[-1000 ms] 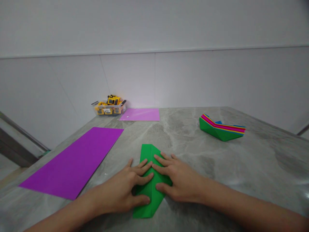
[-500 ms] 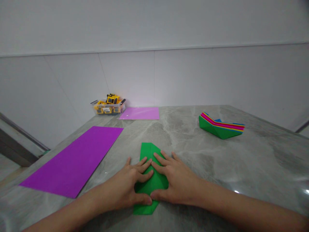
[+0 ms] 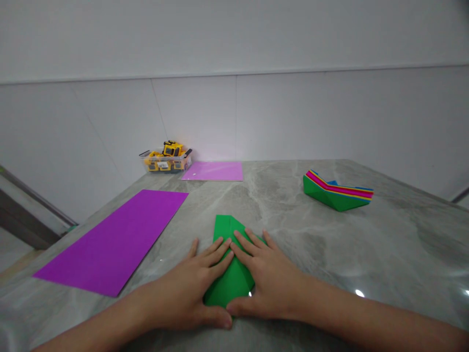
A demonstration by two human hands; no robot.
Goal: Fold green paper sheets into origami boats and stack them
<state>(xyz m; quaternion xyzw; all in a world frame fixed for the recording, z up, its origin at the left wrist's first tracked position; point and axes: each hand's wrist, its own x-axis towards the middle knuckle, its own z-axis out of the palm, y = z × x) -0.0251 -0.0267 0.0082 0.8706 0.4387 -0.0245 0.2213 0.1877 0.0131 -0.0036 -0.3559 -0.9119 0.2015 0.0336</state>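
Observation:
A folded piece of green paper (image 3: pixel 230 286) lies in front of me on the table, its narrow far end pointing away. My left hand (image 3: pixel 192 288) rests over its left side with the fingers spread and their tips on the paper. From the right, my right hand (image 3: pixel 273 281) lies over the other side, fingers also spread. The index fingertips meet near the paper's centre crease. Both thumbs come together at the near edge, where they partly hide the paper.
A large purple sheet (image 3: pixel 117 242) lies to the left. Farther back are a pink-purple sheet (image 3: pixel 216 171) and a clear plastic box (image 3: pixel 168 164) of yellow toy vehicles by the wall. To the right stands a folded paper boat (image 3: pixel 335 193), green with coloured stripes, on the grey marbled table (image 3: pixel 366 249).
The near end of the green paper, which stuck out past my thumbs, no longer shows there. My thumbs have shifted slightly toward me, the left one more. The fingers stay on the paper.

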